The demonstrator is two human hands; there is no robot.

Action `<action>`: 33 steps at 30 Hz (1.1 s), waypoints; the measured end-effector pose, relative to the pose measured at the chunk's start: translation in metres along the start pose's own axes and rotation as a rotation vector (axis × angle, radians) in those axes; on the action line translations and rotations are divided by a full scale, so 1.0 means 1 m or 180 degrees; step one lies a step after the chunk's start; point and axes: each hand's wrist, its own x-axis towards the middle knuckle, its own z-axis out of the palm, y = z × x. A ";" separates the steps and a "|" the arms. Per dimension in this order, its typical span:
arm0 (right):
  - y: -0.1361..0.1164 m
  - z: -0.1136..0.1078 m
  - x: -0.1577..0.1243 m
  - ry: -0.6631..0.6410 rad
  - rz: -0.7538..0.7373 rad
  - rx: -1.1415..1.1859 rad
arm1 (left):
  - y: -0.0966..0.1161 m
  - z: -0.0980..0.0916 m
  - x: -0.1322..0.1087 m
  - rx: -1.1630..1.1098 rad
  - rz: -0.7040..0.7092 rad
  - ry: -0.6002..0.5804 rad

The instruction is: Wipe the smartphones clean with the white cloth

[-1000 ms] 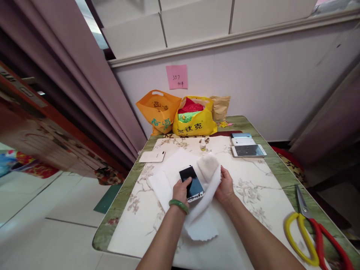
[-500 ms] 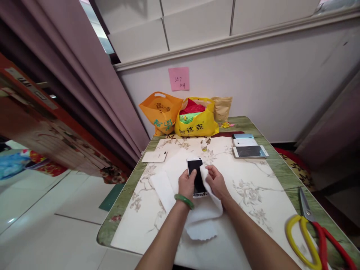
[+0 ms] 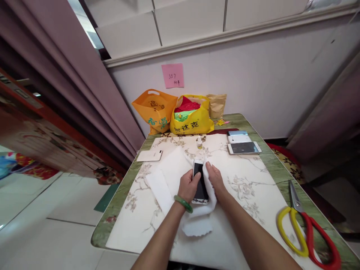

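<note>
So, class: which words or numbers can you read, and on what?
"357": pink note; handwriting below too small.
"香遇": orange bag, teal letters; brown print unclear.
"达克": yellow bag; preceding character unclear.
Leftmost white phone: tiny print, unreadable.

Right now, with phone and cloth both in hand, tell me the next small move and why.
I'd probably draw the soft white cloth leftward across the white-framed phone with a dark screen: the left hand steadies the phone's left side, the right hand holds the cloth along its right edge, and most of the screen lies uncovered.
</note>
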 end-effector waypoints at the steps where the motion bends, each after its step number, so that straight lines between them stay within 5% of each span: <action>1: 0.000 0.000 0.000 -0.0020 -0.0053 0.0007 | 0.002 0.002 0.004 0.0048 0.0065 0.0095; 11: 0.007 0.002 0.000 -0.0519 -0.0291 -0.0031 | 0.013 0.011 0.062 0.0065 0.0210 0.1519; 17: 0.011 0.004 -0.002 -0.0396 -0.0350 -0.0066 | 0.009 0.026 0.061 -0.0358 0.0408 0.2277; 22: 0.009 -0.001 -0.001 -0.0040 -0.0157 0.0192 | 0.002 0.024 0.025 -0.0954 0.0204 0.1675; 27: 0.009 -0.006 0.002 0.0109 0.0153 0.0415 | -0.004 -0.020 -0.017 -0.0953 -0.0172 0.0664; 31: 0.009 -0.001 -0.003 -0.0121 -0.0065 0.0211 | 0.010 -0.057 -0.019 -0.0295 0.0217 0.1057; 33: 0.007 0.001 -0.007 -0.0371 -0.0249 0.0049 | 0.018 -0.065 -0.012 0.0462 0.0218 0.0496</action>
